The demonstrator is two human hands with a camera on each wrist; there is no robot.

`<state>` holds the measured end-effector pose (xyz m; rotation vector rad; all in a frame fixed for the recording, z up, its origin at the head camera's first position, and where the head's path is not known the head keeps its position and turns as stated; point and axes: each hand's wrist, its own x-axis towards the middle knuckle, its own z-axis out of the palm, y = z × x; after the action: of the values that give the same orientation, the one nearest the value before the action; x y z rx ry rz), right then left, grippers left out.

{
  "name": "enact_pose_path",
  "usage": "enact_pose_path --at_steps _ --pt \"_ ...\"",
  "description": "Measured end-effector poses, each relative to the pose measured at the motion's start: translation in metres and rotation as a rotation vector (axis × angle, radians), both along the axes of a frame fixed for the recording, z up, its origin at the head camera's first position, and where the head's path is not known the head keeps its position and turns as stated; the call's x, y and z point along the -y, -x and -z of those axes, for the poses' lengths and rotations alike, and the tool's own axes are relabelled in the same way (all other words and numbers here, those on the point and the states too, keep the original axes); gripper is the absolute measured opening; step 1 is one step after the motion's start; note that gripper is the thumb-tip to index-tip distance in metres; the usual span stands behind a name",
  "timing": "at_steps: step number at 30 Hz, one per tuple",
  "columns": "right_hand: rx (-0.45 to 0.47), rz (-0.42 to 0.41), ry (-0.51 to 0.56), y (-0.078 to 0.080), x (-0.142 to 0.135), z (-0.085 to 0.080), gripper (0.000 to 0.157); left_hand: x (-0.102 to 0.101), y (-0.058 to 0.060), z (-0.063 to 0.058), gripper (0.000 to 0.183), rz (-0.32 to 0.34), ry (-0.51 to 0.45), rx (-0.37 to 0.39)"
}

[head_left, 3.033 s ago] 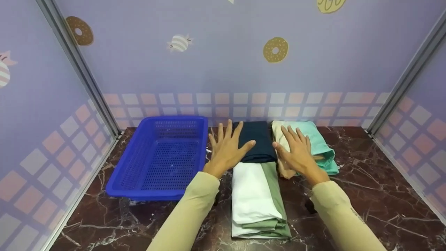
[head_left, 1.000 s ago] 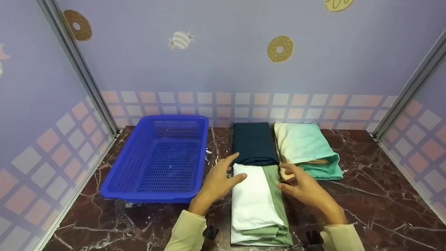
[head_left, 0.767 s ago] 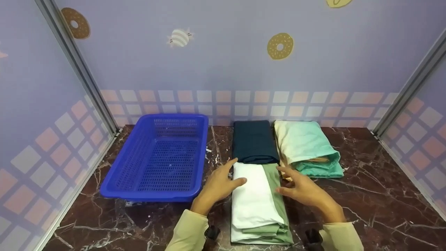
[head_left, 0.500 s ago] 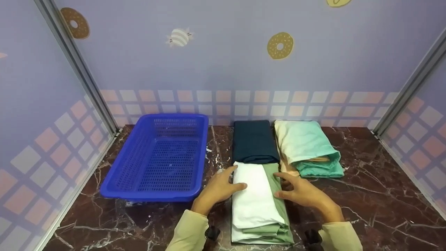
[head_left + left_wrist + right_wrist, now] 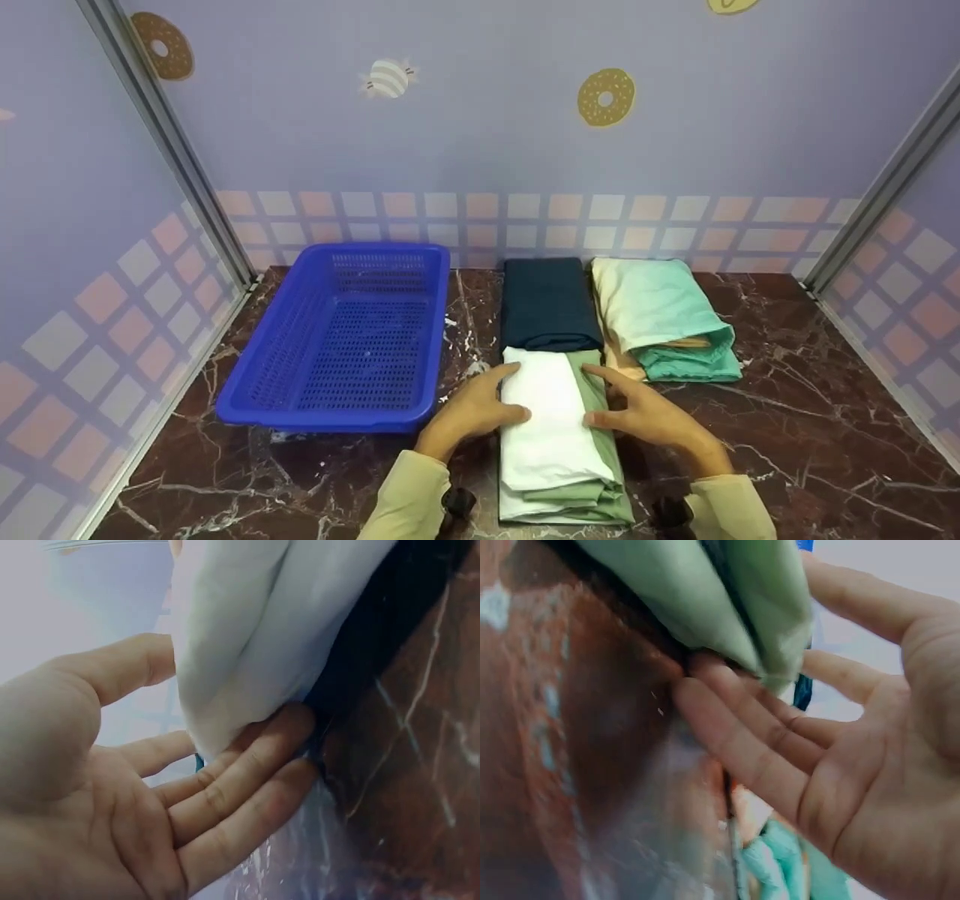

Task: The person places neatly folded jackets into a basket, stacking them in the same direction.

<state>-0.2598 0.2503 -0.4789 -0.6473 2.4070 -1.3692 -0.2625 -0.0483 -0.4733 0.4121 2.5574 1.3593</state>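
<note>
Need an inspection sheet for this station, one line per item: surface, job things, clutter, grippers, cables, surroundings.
Surface: dark red-brown marbled table with pale veins.
Job things: white-and-green cloth, folded, between the hands; navy cloth, folded, right behind it; mint-and-cream cloth, folded, back right; blue basket, upright, on the left.
Clutter: white flecks beside the basket; loose bits or surface marks, cannot tell.
Grippers: bare hands; left hand at the white edge, right hand at the green edge, each with thumb on top and fingertips tucked under.
Cables: nothing seen.
Surroundings: purple walls with doughnut and sweet prints; metal posts at both back corners.
</note>
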Motion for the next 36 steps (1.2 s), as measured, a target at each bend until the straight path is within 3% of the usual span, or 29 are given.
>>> enact_pose_path --at_steps 4,8,14,18,25,36 --pt "-0.05 0.004 0.014 0.003 0.0 0.004 0.086 -0.002 0.001 0.002 0.081 -0.019 -0.013 -0.026" --pt "-0.022 0.024 0.054 0.004 0.001 0.004 0.084 -0.004 0.002 0.003 0.081 -0.047 -0.051 -0.025" --pt "0.089 0.051 0.106 0.004 0.003 0.003 0.079 -0.006 0.003 0.003 0.077 -0.094 -0.169 0.024" --pt "0.179 0.047 0.153 0.005 0.003 0.003 0.08 -0.006 0.002 0.001 0.075 -0.11 -0.198 0.049" --pt "0.295 0.043 0.211 0.003 0.005 0.001 0.083 -0.006 0.0 -0.006 0.073 -0.077 -0.264 0.105" --pt "0.315 0.067 0.206 0.0 0.007 0.002 0.084 -0.007 -0.004 -0.007 0.068 -0.045 -0.259 0.066"
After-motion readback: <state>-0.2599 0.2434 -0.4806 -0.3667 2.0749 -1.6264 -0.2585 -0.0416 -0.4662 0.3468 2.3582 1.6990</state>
